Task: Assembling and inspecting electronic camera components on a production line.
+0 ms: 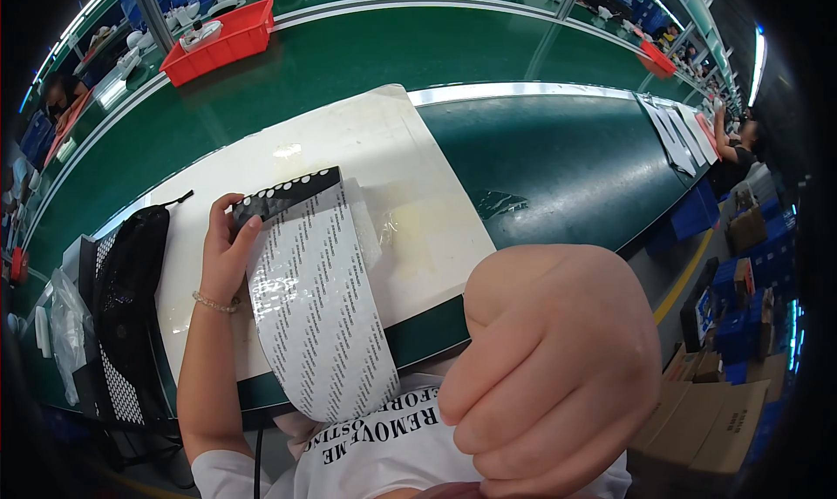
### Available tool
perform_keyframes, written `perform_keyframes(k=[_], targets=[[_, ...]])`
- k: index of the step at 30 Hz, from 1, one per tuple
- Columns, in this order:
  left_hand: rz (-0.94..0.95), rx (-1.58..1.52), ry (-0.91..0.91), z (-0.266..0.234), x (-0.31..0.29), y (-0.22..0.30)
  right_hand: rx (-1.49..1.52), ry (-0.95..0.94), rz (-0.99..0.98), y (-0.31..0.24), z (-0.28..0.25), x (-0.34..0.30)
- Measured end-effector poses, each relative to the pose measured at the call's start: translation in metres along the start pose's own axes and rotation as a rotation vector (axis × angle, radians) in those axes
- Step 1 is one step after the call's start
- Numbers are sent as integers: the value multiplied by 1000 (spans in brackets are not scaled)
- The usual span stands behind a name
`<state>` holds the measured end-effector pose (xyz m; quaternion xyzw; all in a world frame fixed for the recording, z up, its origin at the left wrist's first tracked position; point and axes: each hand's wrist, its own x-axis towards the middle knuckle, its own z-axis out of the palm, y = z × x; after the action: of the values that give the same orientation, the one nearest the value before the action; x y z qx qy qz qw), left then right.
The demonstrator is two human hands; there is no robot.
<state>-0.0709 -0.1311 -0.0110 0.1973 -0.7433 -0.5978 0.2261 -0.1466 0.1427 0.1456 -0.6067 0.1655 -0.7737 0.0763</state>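
Note:
A long white sheet (318, 307) with rows of small slanted print lies over the near edge of the table and curls down toward my lap. Along its far end runs a black strip with white dots (292, 194). My left hand (228, 246) grips the left end of that strip, thumb on top and fingers at the far edge. Close to the camera, my right hand (558, 368) is closed in a fist, large in view, above the near table edge. Whatever it may hold is hidden behind the curled fingers. A pale, semi-clear slab (364, 224) shows beside the sheet's right edge.
Beneath the sheet is a large white board (427, 185) on the green table (558, 150). At left lie a black mesh bag (131, 281) and clear plastic wrapping (68, 325). Beyond is a conveyor (392, 46) with a red bin (222, 46). Cardboard boxes (706, 420) stand at right.

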Motion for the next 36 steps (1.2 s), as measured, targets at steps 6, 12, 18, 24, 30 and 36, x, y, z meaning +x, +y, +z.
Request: perform_keyframes(k=[6,12,18,24,30,36], targets=[[2,4,3,-3,0,-4,43,-965,176,-2,-26,51],[15,-6,-1,-3,1,-4,107,-71,122,-3,-3,1],[6,-9,2,-4,0,-5,65,-983,279,-6,-27,51],[3,-21,5,-4,0,-4,74,-985,332,-4,-26,48],[8,-24,-4,-4,0,-4,57,-967,203,-3,-25,51],[15,-11,2,-4,1,-6,51,-968,213,-4,-26,50]])
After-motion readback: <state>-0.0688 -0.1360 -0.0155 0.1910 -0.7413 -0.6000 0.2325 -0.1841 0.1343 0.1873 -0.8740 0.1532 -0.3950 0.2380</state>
